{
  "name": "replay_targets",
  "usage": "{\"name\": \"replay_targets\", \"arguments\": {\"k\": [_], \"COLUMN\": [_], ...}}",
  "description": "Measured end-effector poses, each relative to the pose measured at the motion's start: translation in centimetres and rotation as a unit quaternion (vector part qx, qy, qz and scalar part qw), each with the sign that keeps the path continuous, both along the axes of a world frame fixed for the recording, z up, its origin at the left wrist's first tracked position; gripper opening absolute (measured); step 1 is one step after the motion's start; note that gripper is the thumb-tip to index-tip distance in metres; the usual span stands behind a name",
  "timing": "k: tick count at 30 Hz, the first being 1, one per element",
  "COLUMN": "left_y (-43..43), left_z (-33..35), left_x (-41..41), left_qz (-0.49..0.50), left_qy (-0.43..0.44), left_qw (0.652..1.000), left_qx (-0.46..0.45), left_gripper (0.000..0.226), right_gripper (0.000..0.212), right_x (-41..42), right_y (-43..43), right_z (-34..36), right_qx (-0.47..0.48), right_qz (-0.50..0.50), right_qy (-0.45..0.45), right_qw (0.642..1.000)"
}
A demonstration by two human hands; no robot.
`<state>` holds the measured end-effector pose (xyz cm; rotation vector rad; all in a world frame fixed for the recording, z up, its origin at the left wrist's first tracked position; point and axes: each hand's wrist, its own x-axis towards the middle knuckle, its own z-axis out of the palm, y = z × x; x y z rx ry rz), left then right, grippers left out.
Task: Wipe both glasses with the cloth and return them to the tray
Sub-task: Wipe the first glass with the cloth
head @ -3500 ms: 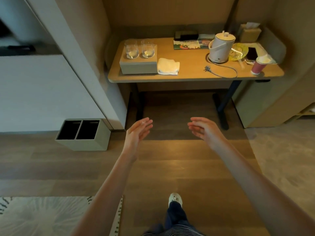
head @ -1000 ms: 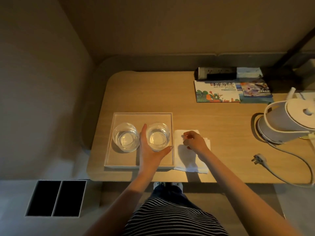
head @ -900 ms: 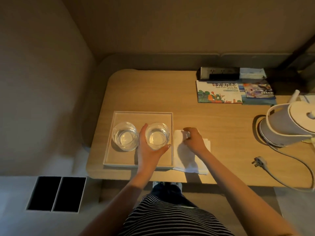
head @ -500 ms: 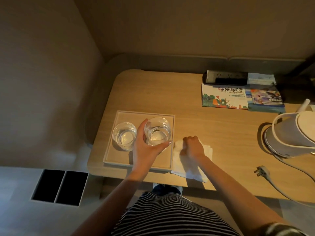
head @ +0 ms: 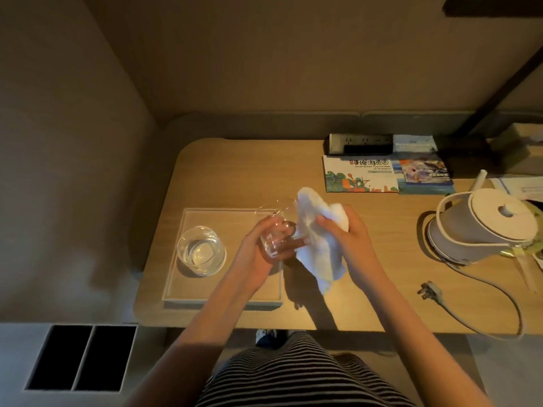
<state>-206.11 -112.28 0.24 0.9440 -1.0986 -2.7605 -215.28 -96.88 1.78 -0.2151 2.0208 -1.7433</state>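
My left hand (head: 255, 254) holds a clear glass (head: 279, 230) tilted on its side above the right part of the tray (head: 188, 295). A white cloth (head: 316, 239) hangs from my right hand (head: 348, 233), bunched at the top and pressed against the glass's open end. Both hands are lifted off the wooden desk (head: 235, 177). The second glass (head: 201, 254) stands upright in the left half of the pale rectangular tray, apart from my hands.
A white electric kettle (head: 482, 227) stands at the right, its cord and plug (head: 430, 292) lying loose on the desk. Brochures (head: 361, 177) and a power strip (head: 361, 142) lie at the back. A two-slot bin (head: 79, 356) sits on the floor at the left.
My left hand has lifted the right-hand glass out of the tray and tipped it. My right hand has picked the cloth up off the desk and brought it against the glass.
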Motion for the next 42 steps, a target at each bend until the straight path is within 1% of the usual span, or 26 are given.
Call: {"name": "replay_targets", "arguments": {"k": [2,3,4,6,7,8,10,11,13,17,18,19,21,22,25,27,29,31,32,34,35,36,37,39,40,42], "left_y": [0.1,0.0,-0.2,-0.5,-0.5,-0.3,0.2,0.3,0.4,-0.8,-0.9,-0.9,-1.0,-1.1,-1.7,-2.5,-3.0,-3.3,-3.2,-2.8,-2.5,-2.2,-2.0,-1.9,-1.8,-1.6], "left_z": [-0.2,-0.2,-0.6,-0.7,-0.7,-0.7,-0.5,-0.3,0.0,-0.5,-0.5,-0.5,-0.6,-0.5,0.1,0.5,0.7,0.6,0.6,0.8,0.9,0.9,0.8,0.4,0.4,0.5], "left_x": [-0.9,-1.2,-1.5,-1.4,-1.2,-1.0,-0.4,-0.2,0.0,-0.4,-0.3,-0.2,0.1,0.2,-0.3,-0.8,-0.8,-0.4,-0.3,-0.2,-0.4,-0.7,-0.9,-1.0,-0.9,-0.7], "left_qz": [-0.019,-0.025,-0.029,-0.039,-0.044,-0.05,-0.066,-0.075,-0.075,-0.025,-0.034,-0.047,-0.075,-0.083,-0.086,-0.081,-0.056,-0.053,-0.055,-0.057,-0.059,-0.054,-0.048,-0.052,-0.058,-0.062], "left_qy": [0.0,0.0,-0.005,-0.026,-0.03,-0.025,-0.009,0.001,0.011,-0.051,-0.049,-0.038,0.0,0.011,0.018,0.023,0.037,0.055,0.063,0.081,0.083,0.077,0.068,0.058,0.055,0.051], "left_qw": [0.999,0.999,0.999,0.999,0.999,0.998,0.997,0.996,0.996,0.996,0.995,0.995,0.992,0.991,0.992,0.995,0.998,0.994,0.992,0.99,0.99,0.991,0.991,0.986,0.984,0.987], "left_qx": [0.029,0.034,0.032,0.012,-0.001,-0.013,-0.035,-0.041,-0.048,-0.063,-0.075,-0.084,-0.1,-0.104,-0.093,-0.052,0.018,0.075,0.09,0.097,0.096,0.096,0.105,0.149,0.157,0.137], "left_gripper": [0.033,0.038,0.045,0.055,0.056,0.05,0.033,0.031,0.034,0.05,0.054,0.064,0.092,0.101,0.113,0.107,0.091,0.077,0.078,0.094,0.101,0.103,0.098,0.092,0.089,0.076], "right_gripper": [0.022,0.027,0.031,0.033,0.031,0.029,0.027,0.026,0.022,0.017,0.018,0.019,0.02,0.019,0.024,0.025,0.022,0.023,0.023,0.018,0.02,0.025,0.031,0.032,0.031,0.033], "right_x": [1.3,2.0,2.5,3.0,2.9,2.6,1.5,1.1,1.2,4.3,4.2,3.7,1.9,1.2,1.9,3.8,4.5,3.4,2.7,2.0,2.2,2.9,3.8,5.3,5.6,4.7], "right_y": [-0.6,-0.7,-0.7,-0.8,-0.9,-1.1,-1.4,-1.6,-1.5,-1.7,-1.9,-2.2,-2.6,-2.7,-2.6,-2.6,-2.8,-3.1,-3.2,-3.2,-3.1,-3.0,-2.9,-2.7,-2.8,-3.1], "right_z": [1.4,1.8,1.9,1.7,1.5,1.4,1.7,1.8,2.1,1.8,1.8,1.8,2.6,3.0,3.2,2.9,2.9,3.5,3.9,4.5,4.7,4.6,4.3,3.5,3.1,2.9], "right_qx": [-0.076,-0.089,-0.083,-0.045,-0.035,-0.029,-0.015,-0.009,0.004,0.043,0.04,0.033,0.021,0.017,0.035,0.024,0.018,0.019,0.014,-0.025,-0.044,-0.059,-0.063,-0.035,-0.012,0.03], "right_qz": [0.009,0.021,0.038,0.082,0.092,0.083,0.043,0.03,0.045,0.136,0.13,0.104,0.048,0.032,0.021,0.033,0.037,0.002,-0.016,-0.014,0.007,0.037,0.071,0.124,0.132,0.117], "right_qy": [-0.041,-0.045,-0.026,0.07,0.113,0.133,0.136,0.14,0.17,0.253,0.253,0.24,0.198,0.187,0.196,0.212,0.224,0.194,0.174,0.166,0.176,0.184,0.19,0.24,0.278,0.335], "right_qw": [0.996,0.995,0.995,0.993,0.989,0.987,0.99,0.99,0.984,0.957,0.958,0.965,0.979,0.982,0.98,0.976,0.974,0.981,0.985,0.986,0.983,0.981,0.977,0.962,0.951,0.935]}}
